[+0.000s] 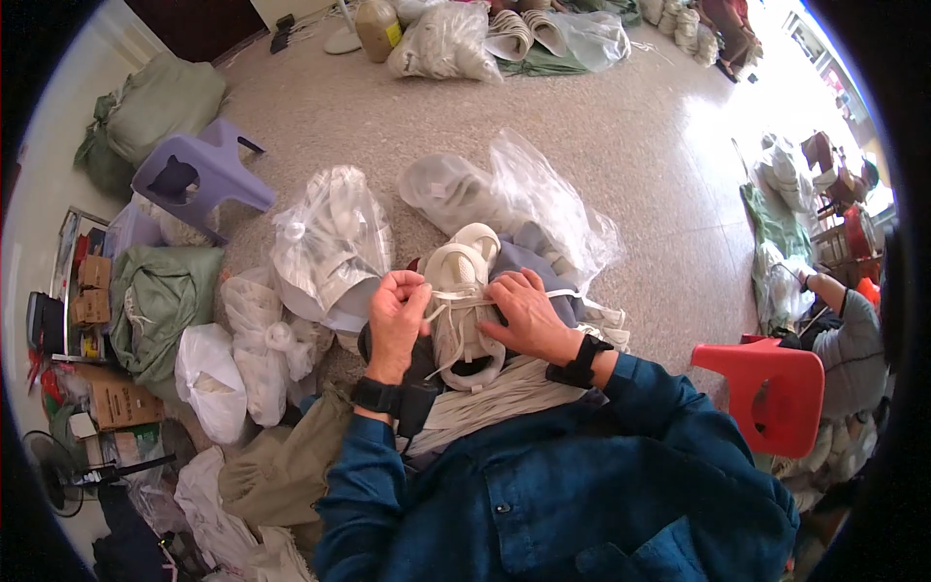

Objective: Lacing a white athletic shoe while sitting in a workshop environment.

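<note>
A cream lace-up shoe (470,339) lies across my lap, its dark opening toward me and its toe end pointing away. My left hand (396,312) is closed at the shoe's left side, thumb and forefinger pinching a white shoelace (456,295) that crosses the upper. From the right, my right hand (533,315) reaches over the shoe's side. Its fingers are bent together on the lace, and a flat white end sticks out beyond them. A thick bundle of white laces (495,407) is spread over my lap beneath the shoe.
Clear plastic bags of shoe parts (332,242) stand ahead on the left, beside tied white bags (211,383). A purple stool (208,179) stands at left, a red stool (766,393) at right. Another person (853,339) sits at the right edge.
</note>
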Motion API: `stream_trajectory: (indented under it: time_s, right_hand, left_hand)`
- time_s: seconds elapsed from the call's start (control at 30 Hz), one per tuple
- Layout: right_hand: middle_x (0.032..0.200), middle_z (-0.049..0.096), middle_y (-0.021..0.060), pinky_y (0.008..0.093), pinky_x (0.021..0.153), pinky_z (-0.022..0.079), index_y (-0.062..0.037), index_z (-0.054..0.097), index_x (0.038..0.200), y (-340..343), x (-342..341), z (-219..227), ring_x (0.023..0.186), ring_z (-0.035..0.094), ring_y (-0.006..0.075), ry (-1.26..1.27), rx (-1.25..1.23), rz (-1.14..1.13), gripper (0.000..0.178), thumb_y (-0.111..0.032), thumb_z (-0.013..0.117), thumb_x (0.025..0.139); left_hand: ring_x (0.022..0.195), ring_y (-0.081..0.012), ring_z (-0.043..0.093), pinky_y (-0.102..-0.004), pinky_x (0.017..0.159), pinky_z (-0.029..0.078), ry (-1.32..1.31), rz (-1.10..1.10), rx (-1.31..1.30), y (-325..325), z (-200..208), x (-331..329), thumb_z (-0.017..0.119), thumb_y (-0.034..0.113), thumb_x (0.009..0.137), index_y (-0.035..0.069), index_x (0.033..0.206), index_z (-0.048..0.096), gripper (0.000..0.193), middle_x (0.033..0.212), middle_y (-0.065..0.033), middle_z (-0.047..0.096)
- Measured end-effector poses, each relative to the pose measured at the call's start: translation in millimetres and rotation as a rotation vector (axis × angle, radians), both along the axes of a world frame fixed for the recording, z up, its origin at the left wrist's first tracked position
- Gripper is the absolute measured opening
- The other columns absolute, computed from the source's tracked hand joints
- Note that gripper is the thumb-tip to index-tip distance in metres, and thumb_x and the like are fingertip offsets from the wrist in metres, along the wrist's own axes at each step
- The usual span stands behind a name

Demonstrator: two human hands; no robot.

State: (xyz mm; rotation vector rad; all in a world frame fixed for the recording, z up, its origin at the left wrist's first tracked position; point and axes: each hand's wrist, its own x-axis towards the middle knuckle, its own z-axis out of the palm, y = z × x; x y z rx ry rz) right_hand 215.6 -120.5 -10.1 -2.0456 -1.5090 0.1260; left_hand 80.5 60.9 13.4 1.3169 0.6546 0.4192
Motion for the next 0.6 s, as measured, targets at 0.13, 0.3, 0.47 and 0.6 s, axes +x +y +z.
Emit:
stream_trajectory:
  time_s: [0.13, 0.3, 0.47, 0.6]
  right_hand:
    - [0.100, 0.056, 0.0134, 0.0486, 0.102, 0.032, -0.0054, 0.058, 0.097, 3, 0, -4, 0.109, 0.052, 0.0325, 0.025, 0.014, 0.010, 0.035, -0.029, 0.076, 0.078]
    - [0.097, 0.056, 0.0126, 0.0478, 0.101, 0.033, -0.0056, 0.058, 0.092, 4, -1, -4, 0.105, 0.052, 0.0321, 0.028, 0.064, 0.018, 0.031, -0.028, 0.075, 0.079]
    - [0.099, 0.058, 0.0101, 0.0461, 0.101, 0.035, -0.0050, 0.060, 0.090, 2, 1, -5, 0.107, 0.054, 0.0299, 0.068, 0.044, -0.010, 0.021, -0.018, 0.072, 0.080]
    - [0.096, 0.059, 0.0101, 0.0457, 0.098, 0.038, -0.0056, 0.062, 0.088, 1, 9, -10, 0.101, 0.055, 0.0311, 0.082, 0.111, -0.017, 0.016, -0.017, 0.069, 0.080]
  left_hand:
    - [0.068, -0.0213, 0.063, -0.0336, 0.064, 0.050, 0.301, -0.206, 0.794, 10, 8, 3, 0.073, 0.018, 0.085, 0.001, 0.094, 0.066, 0.020, 0.082, -0.0085, 0.062]
    - [0.081, -0.0329, 0.066, -0.0426, 0.070, 0.051, 0.319, -0.389, 1.165, 1, -6, 13, 0.073, 0.021, 0.085, 0.003, 0.096, 0.069, 0.021, 0.085, -0.0135, 0.063]
    - [0.081, -0.0350, 0.066, -0.0413, 0.071, 0.053, 0.333, -0.412, 0.967, 1, -10, 14, 0.067, 0.014, 0.087, 0.002, 0.096, 0.070, 0.015, 0.088, -0.0166, 0.067]
    - [0.076, -0.0311, 0.067, -0.0369, 0.070, 0.052, 0.324, -0.360, 0.644, 9, -20, 8, 0.063, 0.011, 0.089, 0.000, 0.094, 0.068, 0.013, 0.084, -0.0162, 0.069]
